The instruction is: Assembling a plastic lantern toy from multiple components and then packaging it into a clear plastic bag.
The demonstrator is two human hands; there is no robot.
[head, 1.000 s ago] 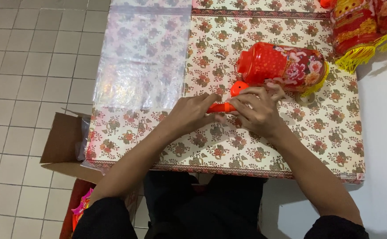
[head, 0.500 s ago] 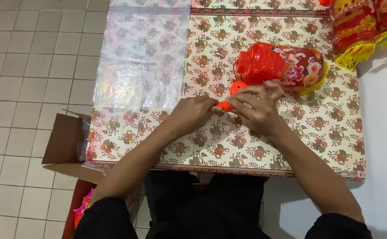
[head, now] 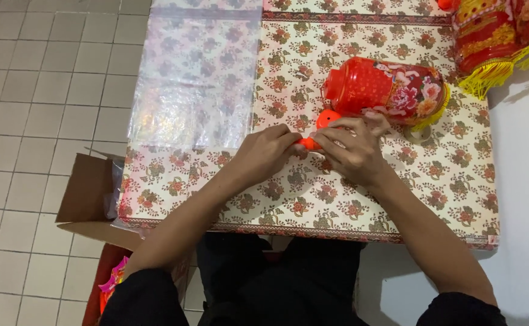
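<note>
Floral-patterned table (head: pixel 228 199) on a pale tiled floor (head: pixel 41 90), both hands joined over one small orange piece.

Near the table's middle, small orange plastic piece (head: pixel 319 130) pinched from both sides: left hand (head: pixel 268 152) closed on its left end, right hand (head: pixel 354 150) curled over its right end, fingertips close together. Just beyond, toward the far edge, red lantern with painted flowers and yellow fringe (head: pixel 391 90) lying on its side, close by the right hand's fingers. At the far right corner, more red-and-gold lanterns with yellow tassels (head: pixel 494 36). Along the left edge, clear plastic sheet (head: pixel 198 78) spread flat. Below the near left corner, open cardboard box (head: pixel 89 193) on the floor.
</note>
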